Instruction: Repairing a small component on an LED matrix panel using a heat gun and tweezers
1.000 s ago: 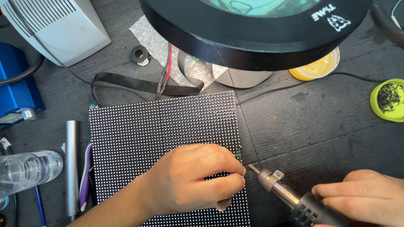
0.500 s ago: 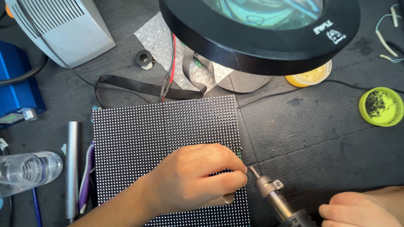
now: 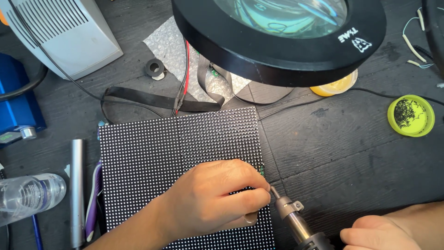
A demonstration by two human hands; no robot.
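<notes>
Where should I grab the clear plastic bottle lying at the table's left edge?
Grip the clear plastic bottle across its round body, coming from above: it lies on its side, its left end runs out of view, and a silver metal rod crowds its right.

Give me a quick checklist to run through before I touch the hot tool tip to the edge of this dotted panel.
1. Left hand resting on the black dotted square panel, steadying it: ok.
2. Right hand gripping the metal-nozzled hand tool: ok, though partly out of view.
3. Nozzle tip at the panel's right edge beside the left fingertips: not ok, very close.
4. Round black magnifier lamp over the work spot: not ok, it sits further back.
5. Clear plastic bottle away from the tool: ok.
6. Tool heat: cannot tell.
</notes>
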